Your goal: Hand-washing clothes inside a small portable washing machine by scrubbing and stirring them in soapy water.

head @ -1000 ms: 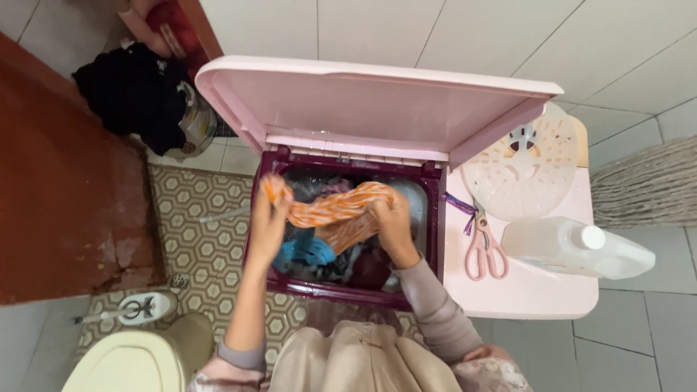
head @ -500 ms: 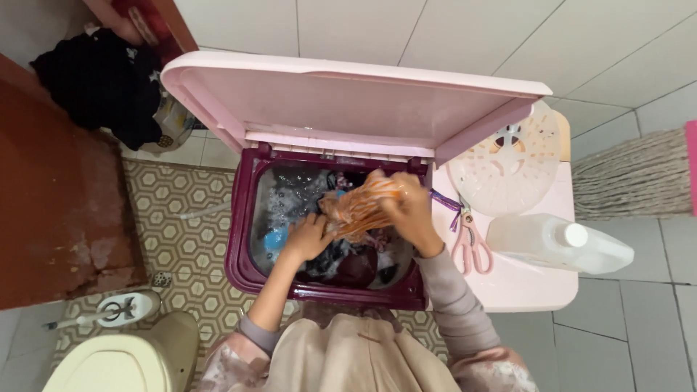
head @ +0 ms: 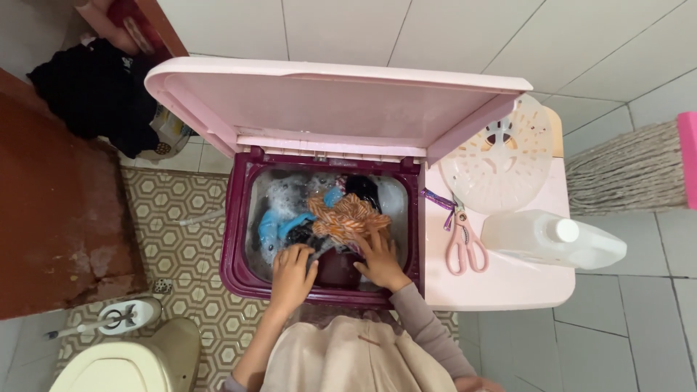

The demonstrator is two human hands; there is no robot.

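Note:
A pink washing machine stands with its lid [head: 327, 98] raised and its maroon tub rim [head: 234, 239] exposed. Inside lie wet clothes in suds: an orange patterned cloth [head: 347, 215], a blue garment [head: 276, 225] and dark items. My left hand [head: 292, 276] rests on the dark clothes at the tub's front, fingers curled into them. My right hand [head: 377, 258] presses down just below the orange cloth, fingers spread on the laundry.
On the machine's right top lie pink scissors [head: 462, 243], a clear plastic bottle [head: 552, 239] and a round white perforated cover [head: 496, 156]. A mop head [head: 624, 170] hangs right. A toilet [head: 123, 359], a brush [head: 123, 317] and dark clothes pile [head: 98, 91] are left.
The orange cloth, held stretched between both hands above the tub, was bunched and lowered into the water. Both hands now rest low on the laundry.

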